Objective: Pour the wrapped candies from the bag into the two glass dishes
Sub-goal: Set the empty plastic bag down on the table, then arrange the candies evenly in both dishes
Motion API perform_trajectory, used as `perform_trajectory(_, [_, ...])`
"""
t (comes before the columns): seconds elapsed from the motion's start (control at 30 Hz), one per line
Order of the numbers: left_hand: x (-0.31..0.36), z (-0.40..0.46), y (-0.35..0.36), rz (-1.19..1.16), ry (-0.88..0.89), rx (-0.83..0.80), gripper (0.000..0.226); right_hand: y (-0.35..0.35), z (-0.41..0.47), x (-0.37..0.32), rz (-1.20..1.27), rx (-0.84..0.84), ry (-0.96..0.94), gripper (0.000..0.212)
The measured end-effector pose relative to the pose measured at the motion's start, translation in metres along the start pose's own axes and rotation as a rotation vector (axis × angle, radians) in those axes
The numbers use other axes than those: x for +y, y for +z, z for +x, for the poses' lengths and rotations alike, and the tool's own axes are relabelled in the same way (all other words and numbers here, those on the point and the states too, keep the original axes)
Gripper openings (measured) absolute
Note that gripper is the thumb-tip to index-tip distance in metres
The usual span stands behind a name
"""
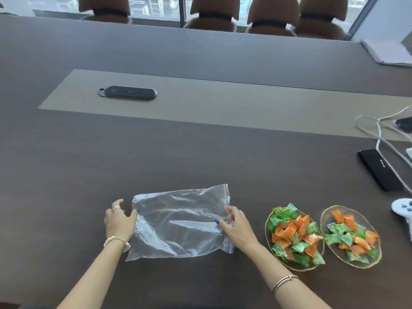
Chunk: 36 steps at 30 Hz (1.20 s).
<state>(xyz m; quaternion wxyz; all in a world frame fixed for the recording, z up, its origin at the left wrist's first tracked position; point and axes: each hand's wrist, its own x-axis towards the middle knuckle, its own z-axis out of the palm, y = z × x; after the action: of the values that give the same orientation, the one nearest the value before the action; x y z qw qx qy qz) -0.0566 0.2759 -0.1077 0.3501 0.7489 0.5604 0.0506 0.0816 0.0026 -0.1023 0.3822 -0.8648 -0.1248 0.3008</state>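
A clear plastic zip bag [178,221] lies flat on the dark table, with nothing visible inside it. My left hand [119,221] rests at the bag's left edge, thumb touching the plastic and fingers spread. My right hand [234,226] pinches the bag's right edge near the zip strip. To the right stand two gold-rimmed glass dishes. The nearer dish [267,233] is heaped with green and orange wrapped candies [294,235]. The farther dish [324,215] holds a smaller pile of the same candies [350,235].
A white game controller [402,208] sits just right of the dishes. A black bar-shaped device [379,169] and white cables [379,134] lie at the right. A black oval socket cover [127,93] is set in the table's middle strip. Chairs [211,14] line the far side.
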Motion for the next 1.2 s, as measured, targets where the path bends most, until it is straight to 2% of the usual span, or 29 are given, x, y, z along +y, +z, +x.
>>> perform_trajectory(0.13, [0.036,-0.024,0.002,-0.040,0.079,0.130,0.054,-0.030,-0.026,0.010,0.092,0.091,-0.049,0.046])
perform_trajectory(0.2, [0.056,-0.046,0.006,-0.134,0.183,0.116,0.044,-0.055,-0.041,0.020,0.171,0.174,-0.047,0.043])
perform_trajectory(0.33, [0.112,-0.115,0.040,-0.313,0.435,-0.152,0.022,-0.106,-0.065,0.045,0.303,0.315,-0.070,0.034])
perform_trajectory(0.47, [0.171,-0.185,0.097,-0.358,0.613,-0.423,0.022,-0.157,-0.081,0.078,0.348,0.420,-0.042,0.030])
perform_trajectory(0.63, [0.213,-0.246,0.157,-0.348,0.602,-0.560,0.019,-0.216,-0.091,0.129,0.357,0.507,0.031,0.031])
perform_trajectory(0.77, [0.216,-0.275,0.193,-0.283,0.564,-0.627,0.017,-0.241,-0.089,0.166,0.322,0.462,0.054,0.033])
perform_trajectory(0.87, [0.208,-0.282,0.211,-0.261,0.519,-0.612,0.018,-0.243,-0.082,0.183,0.193,0.405,0.034,0.031])
perform_trajectory(0.97, [0.197,-0.282,0.219,-0.274,0.436,-0.543,0.018,-0.230,-0.071,0.180,-0.001,0.254,-0.091,0.031])
perform_trajectory(1.07, [0.188,-0.281,0.217,-0.293,0.390,-0.460,0.020,-0.204,-0.059,0.161,-0.178,0.087,-0.260,0.041])
perform_trajectory(1.2, [0.180,-0.273,0.211,-0.325,0.320,-0.351,0.017,-0.177,-0.044,0.139,-0.397,0.019,-0.390,0.060])
